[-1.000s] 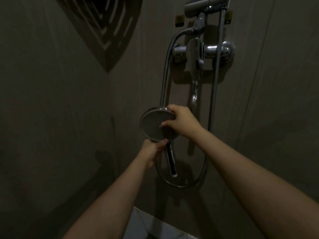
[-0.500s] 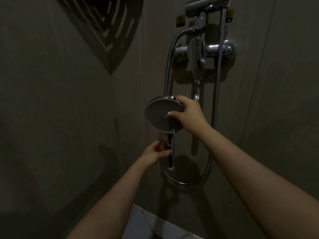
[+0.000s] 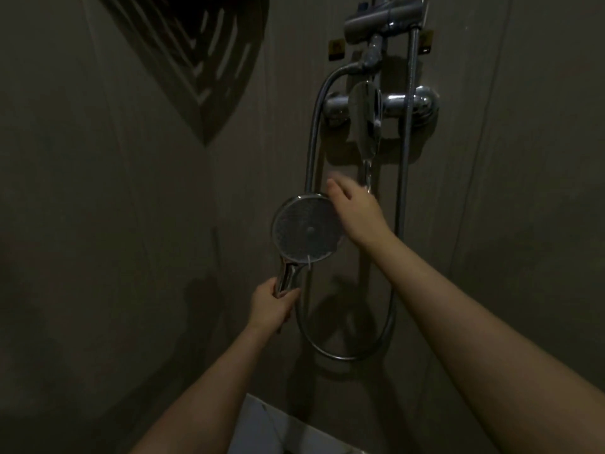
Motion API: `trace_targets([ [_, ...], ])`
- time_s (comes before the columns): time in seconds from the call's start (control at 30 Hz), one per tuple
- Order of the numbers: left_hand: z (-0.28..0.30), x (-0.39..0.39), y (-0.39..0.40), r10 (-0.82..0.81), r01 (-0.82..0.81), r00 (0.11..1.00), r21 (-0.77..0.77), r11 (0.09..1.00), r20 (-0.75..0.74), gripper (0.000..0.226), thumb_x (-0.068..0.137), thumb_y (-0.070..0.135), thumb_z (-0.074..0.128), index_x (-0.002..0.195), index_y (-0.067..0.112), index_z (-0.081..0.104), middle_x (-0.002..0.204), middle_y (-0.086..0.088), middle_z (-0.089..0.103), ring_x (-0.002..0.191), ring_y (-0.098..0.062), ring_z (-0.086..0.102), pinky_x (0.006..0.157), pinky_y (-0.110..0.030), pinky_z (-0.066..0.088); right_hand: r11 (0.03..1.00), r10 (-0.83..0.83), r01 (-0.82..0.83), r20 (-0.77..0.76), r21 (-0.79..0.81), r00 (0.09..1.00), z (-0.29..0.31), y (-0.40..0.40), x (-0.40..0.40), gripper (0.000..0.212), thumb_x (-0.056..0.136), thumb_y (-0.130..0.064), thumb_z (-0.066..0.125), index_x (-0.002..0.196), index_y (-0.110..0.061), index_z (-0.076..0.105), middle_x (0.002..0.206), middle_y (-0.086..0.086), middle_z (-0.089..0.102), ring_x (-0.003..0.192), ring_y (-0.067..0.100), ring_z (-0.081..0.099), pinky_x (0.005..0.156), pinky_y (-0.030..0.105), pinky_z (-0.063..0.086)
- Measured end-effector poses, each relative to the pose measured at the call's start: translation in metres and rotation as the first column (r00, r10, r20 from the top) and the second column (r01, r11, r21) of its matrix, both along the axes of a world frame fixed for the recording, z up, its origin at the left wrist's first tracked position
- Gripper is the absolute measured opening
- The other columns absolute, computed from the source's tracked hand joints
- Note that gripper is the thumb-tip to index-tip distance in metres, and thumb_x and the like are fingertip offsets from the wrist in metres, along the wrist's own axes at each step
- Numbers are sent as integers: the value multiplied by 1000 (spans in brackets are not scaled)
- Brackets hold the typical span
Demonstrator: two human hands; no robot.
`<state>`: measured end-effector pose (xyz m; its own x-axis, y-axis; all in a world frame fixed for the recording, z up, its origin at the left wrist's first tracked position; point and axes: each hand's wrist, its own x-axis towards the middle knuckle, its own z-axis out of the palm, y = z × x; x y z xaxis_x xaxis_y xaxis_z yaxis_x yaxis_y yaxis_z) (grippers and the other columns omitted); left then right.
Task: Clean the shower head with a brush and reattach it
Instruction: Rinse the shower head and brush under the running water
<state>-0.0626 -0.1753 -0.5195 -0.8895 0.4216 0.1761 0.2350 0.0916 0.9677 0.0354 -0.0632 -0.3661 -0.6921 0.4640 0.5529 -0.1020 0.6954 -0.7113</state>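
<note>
A round chrome shower head (image 3: 306, 229) faces me in front of the tiled wall, its handle (image 3: 288, 278) pointing down. My left hand (image 3: 271, 306) grips the lower end of that handle. My right hand (image 3: 357, 211) is at the head's upper right rim with its fingers spread and straight, holding nothing; whether it touches the rim I cannot tell. No brush is visible. The chrome hose (image 3: 343, 355) loops down below the head and rises again on the right.
The mixer valve (image 3: 366, 106) with its lever is on the wall above, and the holder bracket (image 3: 383, 18) sits at the top on the riser rail. A slotted corner shelf (image 3: 196, 60) hangs upper left. A white object (image 3: 278, 430) lies at the bottom edge.
My right hand has let go of the head's rim and lifted with its fingers spread. The dark brush that hung under the head is no longer visible. My left hand now grips the handle.
</note>
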Motion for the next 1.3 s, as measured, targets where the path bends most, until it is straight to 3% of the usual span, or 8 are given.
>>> trace_targets([
  [0.1, -9, -2, -6, 57, -57, 998, -28, 998, 4, 35, 81, -1, 62, 60, 15, 40, 50, -5, 42, 41, -15, 38, 42, -21, 31, 885, 41, -116, -172, -451, 984, 19, 6, -6, 58, 101, -40, 23, 116, 1, 62, 88, 12, 67, 69, 9, 61, 68, 15, 48],
  [0.3, -11, -4, -13, 42, -44, 999, -71, 997, -28, 37, 79, -6, 61, 58, 15, 37, 51, -3, 39, 46, -16, 37, 41, -19, 29, 999, 41, -36, 255, -25, 966, 19, 6, -7, 63, 97, -49, 27, 102, -1, 68, 94, 16, 68, 80, 22, 60, 80, 36, 50],
  [0.4, -10, -1, -12, 35, -39, 998, -80, 996, -52, 39, 77, -6, 60, 57, 16, 35, 50, -3, 38, 44, -14, 36, 40, -18, 28, 985, 57, -38, 105, -171, 993, 19, 3, -7, 61, 97, -49, 24, 122, -4, 57, 123, 17, 59, 109, 26, 56, 101, 43, 43],
  [0.5, -6, 0, -11, 25, -31, 997, -85, 996, -68, 38, 77, -5, 61, 58, 16, 37, 51, -3, 39, 44, -12, 37, 43, -20, 31, 976, 168, -96, 389, -197, 906, 11, 3, -2, 59, 95, -55, 25, 92, -11, 63, 91, 5, 62, 91, 20, 58, 84, 29, 46],
  [0.83, 2, 7, -9, 34, -34, 999, -36, 999, -4, 34, 80, 2, 66, 60, 13, 42, 57, -4, 48, 54, -14, 45, 41, -12, 35, 857, 188, -122, 84, -501, 979, -11, 11, -4, 53, 99, -46, 25, 72, -18, 61, 53, -5, 63, 62, 13, 54, 59, 26, 43],
  [1.0, 20, -3, -5, -22, 22, 1000, -24, 999, 20, 30, 80, 11, 71, 64, 9, 47, 56, -4, 56, 45, -5, 54, 43, -12, 40, 820, 383, -342, -5, -458, 924, -38, 5, -8, 3, 92, -27, 54, 90, -27, 57, 95, -2, 63, 93, 17, 60, 89, 41, 50],
  [1.1, 23, 2, -9, -268, 268, 963, -230, 936, 32, 21, 76, 10, 74, 59, 6, 63, 44, 10, 61, 43, 4, 56, 50, -6, 42, 775, 441, -407, -47, -484, 896, -44, -6, -11, 23, 81, 3, 64, 97, -13, 59, 95, 6, 65, 81, 17, 64, 73, 32, 57],
  [1.3, 76, -2, -13, -153, 172, 983, -201, 964, 105, 20, 74, 14, 77, 63, 4, 63, 66, -11, 64, 67, -20, 61, 70, -27, 47, 803, 442, -410, -31, -432, 897, 17, -19, -14, 29, 80, 3, 65, 103, -13, 58, 97, 3, 65, 94, 22, 64, 82, 38, 57],
])
